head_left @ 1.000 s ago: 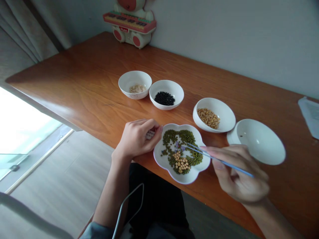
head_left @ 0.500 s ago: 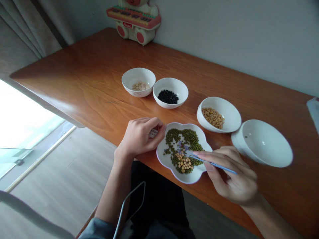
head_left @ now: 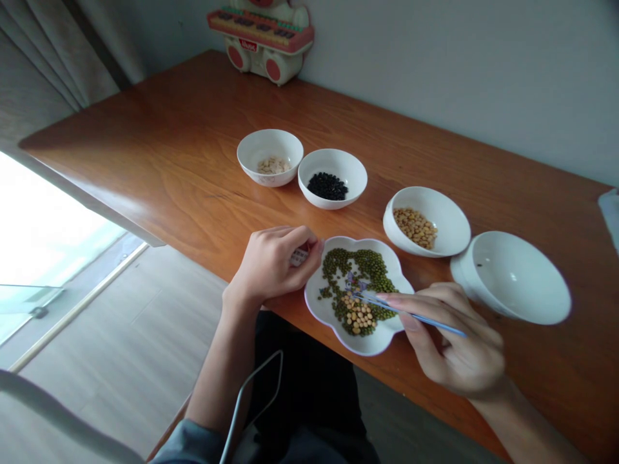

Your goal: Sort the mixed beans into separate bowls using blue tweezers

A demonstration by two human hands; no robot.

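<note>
A white flower-shaped plate (head_left: pixel 316 308) with a lilac rim sits at the table's near edge. Green mung beans (head_left: pixel 380 276) spread across it, and a cluster of pale yellow soybeans (head_left: pixel 360 317) lies toward its near side. My right hand (head_left: pixel 454 338) pinches slim blue tweezers (head_left: pixel 430 320), whose tips are low over the plate, just above the soybeans. Whether the tips grip a bean, I cannot tell. At the plate's left rim, my left hand (head_left: pixel 273 264) is curled around a small white printed object (head_left: pixel 298 256), mostly hidden by its fingers.
Behind the plate stand white bowls: one with pale flat pieces (head_left: pixel 273 165), one with black beans (head_left: pixel 327 186), one with yellow soybeans (head_left: pixel 414 227). The rightmost bowl (head_left: pixel 520 277) shows one dark speck. A toy keyboard (head_left: pixel 264 38) stands at the back wall. A cable (head_left: pixel 236 406) hangs near my lap.
The tweezer tips have shifted slightly left over the plate, while my right hand is a little farther right. My left hand and the bowls keep their places; the view has shifted slightly.
</note>
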